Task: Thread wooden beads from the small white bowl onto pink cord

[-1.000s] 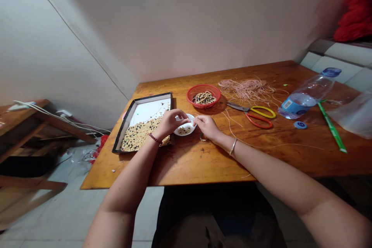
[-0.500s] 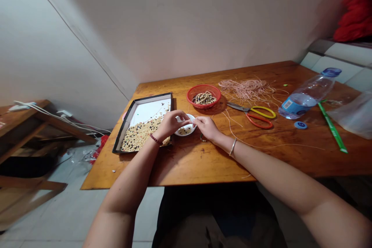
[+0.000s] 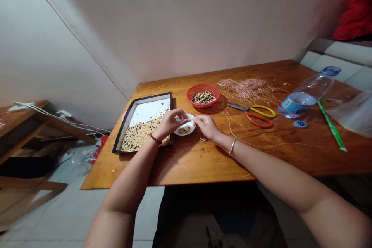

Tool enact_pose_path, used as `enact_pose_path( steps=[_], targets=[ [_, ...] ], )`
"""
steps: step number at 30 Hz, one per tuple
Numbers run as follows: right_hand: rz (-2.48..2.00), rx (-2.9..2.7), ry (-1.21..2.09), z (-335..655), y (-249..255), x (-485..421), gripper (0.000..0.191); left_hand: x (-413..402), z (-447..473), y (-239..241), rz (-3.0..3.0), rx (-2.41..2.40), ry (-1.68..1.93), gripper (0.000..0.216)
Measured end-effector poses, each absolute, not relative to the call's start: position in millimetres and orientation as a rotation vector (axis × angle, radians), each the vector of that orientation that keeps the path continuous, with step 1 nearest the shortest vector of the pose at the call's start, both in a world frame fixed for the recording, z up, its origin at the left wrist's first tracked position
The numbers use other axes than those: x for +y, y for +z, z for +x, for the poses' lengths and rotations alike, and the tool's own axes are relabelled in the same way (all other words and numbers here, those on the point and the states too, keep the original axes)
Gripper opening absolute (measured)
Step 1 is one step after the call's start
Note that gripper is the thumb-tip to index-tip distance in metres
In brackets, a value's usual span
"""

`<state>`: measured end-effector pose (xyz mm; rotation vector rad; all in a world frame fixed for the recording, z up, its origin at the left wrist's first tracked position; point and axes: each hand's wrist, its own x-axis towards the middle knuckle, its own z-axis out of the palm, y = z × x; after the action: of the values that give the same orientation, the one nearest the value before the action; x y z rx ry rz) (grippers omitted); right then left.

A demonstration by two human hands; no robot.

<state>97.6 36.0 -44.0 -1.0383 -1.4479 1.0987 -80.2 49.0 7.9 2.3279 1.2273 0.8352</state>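
Above a small white bowl [image 3: 191,128] with some beads in it, my two hands meet at the fingertips. My left hand [image 3: 172,122] is closed in a pinch, thumb against forefinger. My right hand [image 3: 207,128] pinches too, its tips touching those of the left. What lies between the fingers is too small to make out. Just below my right hand shows a short beaded strand [image 3: 203,138] with some green; whether the hand holds it I cannot tell. Beside my left hand is a black-edged tray [image 3: 130,110] with many cream and black beads [image 3: 142,133].
Behind the bowl stands a red basket [image 3: 203,104] of beaded strands. To its right lie a heap of pink cord [image 3: 247,90], scissors [image 3: 252,113] with yellow and orange handles, a tilted-looking water bottle [image 3: 305,97], a blue cap [image 3: 300,124] and a green strip [image 3: 331,126].
My hands stay almost in place, fingertips still together over the bowl. The view has shifted very slightly; nothing on the table has visibly moved.
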Motion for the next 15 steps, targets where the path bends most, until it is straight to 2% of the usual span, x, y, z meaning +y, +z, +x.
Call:
enact_pose_path(
  steps=[8, 15],
  targets=[
    [-1.142, -1.313, 1.062, 101.0, -42.9, 40.7, 0.03, 48.5, -84.7, 10.5, 2.479, 1.777, 0.761, 0.021],
    [-1.16, -1.333, 1.06, 98.5, -47.0, 40.8, 0.029, 41.3, -82.9, 15.3, 2.741, 1.504, 0.131, 0.024]
  ],
)
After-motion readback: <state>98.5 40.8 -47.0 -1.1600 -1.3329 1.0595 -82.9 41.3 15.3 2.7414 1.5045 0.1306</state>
